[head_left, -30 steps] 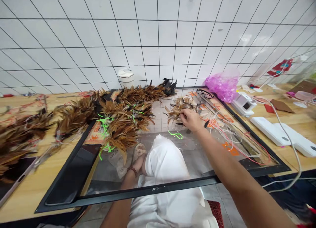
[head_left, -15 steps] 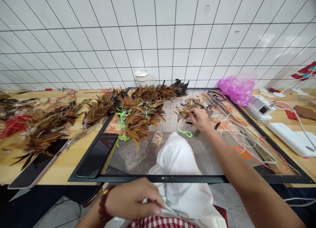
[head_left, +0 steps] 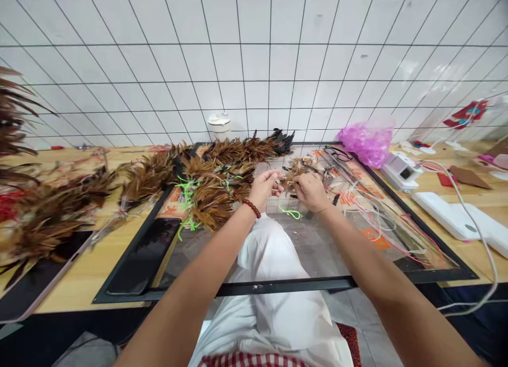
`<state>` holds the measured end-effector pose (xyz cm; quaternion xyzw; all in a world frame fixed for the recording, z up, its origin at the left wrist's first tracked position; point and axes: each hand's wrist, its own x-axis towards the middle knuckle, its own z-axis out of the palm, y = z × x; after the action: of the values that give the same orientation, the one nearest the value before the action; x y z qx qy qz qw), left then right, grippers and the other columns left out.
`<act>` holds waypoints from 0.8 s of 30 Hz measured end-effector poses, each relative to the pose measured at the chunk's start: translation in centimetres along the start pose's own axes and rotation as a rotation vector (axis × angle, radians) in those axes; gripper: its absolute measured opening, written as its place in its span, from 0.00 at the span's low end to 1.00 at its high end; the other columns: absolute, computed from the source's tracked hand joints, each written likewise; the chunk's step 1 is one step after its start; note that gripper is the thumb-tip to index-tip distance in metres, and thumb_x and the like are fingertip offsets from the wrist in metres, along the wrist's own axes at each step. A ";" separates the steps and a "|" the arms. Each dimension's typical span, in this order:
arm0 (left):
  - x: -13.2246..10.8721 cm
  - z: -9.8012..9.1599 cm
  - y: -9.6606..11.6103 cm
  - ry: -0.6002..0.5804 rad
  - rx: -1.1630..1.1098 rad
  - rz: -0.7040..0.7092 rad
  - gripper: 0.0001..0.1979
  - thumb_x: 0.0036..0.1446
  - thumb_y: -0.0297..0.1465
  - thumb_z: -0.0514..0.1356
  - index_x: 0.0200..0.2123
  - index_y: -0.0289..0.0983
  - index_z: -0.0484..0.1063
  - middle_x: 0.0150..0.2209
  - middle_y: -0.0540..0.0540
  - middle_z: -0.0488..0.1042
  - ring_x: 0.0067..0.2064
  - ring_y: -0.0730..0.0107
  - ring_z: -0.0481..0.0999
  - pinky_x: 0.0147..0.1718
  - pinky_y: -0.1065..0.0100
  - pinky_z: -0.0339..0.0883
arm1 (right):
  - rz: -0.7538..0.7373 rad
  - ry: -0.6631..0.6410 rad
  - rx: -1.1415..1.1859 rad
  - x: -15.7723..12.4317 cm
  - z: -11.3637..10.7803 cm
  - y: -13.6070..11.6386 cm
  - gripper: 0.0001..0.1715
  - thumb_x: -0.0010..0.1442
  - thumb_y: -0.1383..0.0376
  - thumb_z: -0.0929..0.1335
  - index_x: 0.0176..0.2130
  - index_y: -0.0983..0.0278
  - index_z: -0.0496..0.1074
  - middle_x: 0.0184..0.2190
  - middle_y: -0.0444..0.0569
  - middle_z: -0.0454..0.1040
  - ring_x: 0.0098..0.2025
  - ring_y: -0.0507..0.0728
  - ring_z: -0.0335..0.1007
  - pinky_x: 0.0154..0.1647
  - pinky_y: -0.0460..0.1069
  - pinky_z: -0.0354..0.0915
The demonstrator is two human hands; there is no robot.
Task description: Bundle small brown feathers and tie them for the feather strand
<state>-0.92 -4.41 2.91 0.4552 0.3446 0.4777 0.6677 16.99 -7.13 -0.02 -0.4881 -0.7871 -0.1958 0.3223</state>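
My left hand [head_left: 265, 189], with a dark red bead bracelet [head_left: 251, 208] at the wrist, is over the glass with its fingers curled together. Whatever it may pinch is too small to make out. Close beside it, my right hand [head_left: 311, 192] has its fingertips closed on feathers in a loose pile of brown feathers [head_left: 298, 167]. A bright green cord loop [head_left: 291, 213] lies on the glass just below both hands. Left of my left hand sit bundles of brown feathers [head_left: 214, 200] tied with green cord [head_left: 186, 187].
A glass panel with a black frame [head_left: 254, 288] lies on the wooden table. Two phones [head_left: 145, 256] are at the left. Eyeglasses [head_left: 337, 153], a pink plastic bag [head_left: 369, 144], white cords [head_left: 381, 213] and white devices [head_left: 444, 213] occupy the right. A white lidded container [head_left: 219, 124] stands by the tiled wall.
My left hand has risen from my lap to beside my right hand. My right hand stays at the loose feathers. Another feather bunch has come into view at the far left edge.
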 end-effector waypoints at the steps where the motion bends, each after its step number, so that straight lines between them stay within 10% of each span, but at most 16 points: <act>1: 0.0 -0.1 -0.3 -0.042 -0.007 -0.020 0.12 0.54 0.33 0.62 0.41 0.34 0.70 0.43 0.42 0.75 0.23 0.80 0.72 0.18 0.74 0.63 | -0.001 0.001 -0.008 0.0 0.0 0.0 0.09 0.63 0.68 0.60 0.36 0.64 0.69 0.30 0.50 0.73 0.35 0.57 0.64 0.43 0.52 0.54; 9: -1.4 -0.3 -3.0 -0.127 0.160 0.007 0.10 0.48 0.33 0.66 0.27 0.31 0.72 0.21 0.51 0.71 0.17 0.79 0.67 0.14 0.77 0.59 | -0.014 -0.031 -0.036 0.1 0.0 0.0 0.10 0.63 0.68 0.60 0.36 0.64 0.69 0.30 0.49 0.74 0.35 0.56 0.65 0.43 0.52 0.53; 18: -0.8 -0.7 -2.6 0.159 0.078 0.086 0.10 0.46 0.31 0.66 0.31 0.32 0.73 0.22 0.52 0.71 0.18 0.80 0.67 0.15 0.77 0.58 | -0.025 -0.029 -0.100 -0.1 -0.2 0.0 0.11 0.64 0.66 0.60 0.37 0.64 0.71 0.31 0.48 0.74 0.36 0.55 0.64 0.45 0.52 0.51; 24: -0.8 -0.7 -2.6 0.058 0.174 -0.016 0.11 0.47 0.35 0.66 0.27 0.31 0.73 0.25 0.48 0.74 0.18 0.80 0.67 0.12 0.76 0.56 | -0.136 -0.057 -0.227 0.5 -0.9 -0.8 0.12 0.64 0.67 0.61 0.38 0.62 0.73 0.30 0.49 0.73 0.35 0.55 0.61 0.46 0.53 0.50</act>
<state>-0.98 -5.30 0.24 0.4946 0.4076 0.4537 0.6192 16.42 -7.76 0.96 -0.4723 -0.8001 -0.2911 0.2282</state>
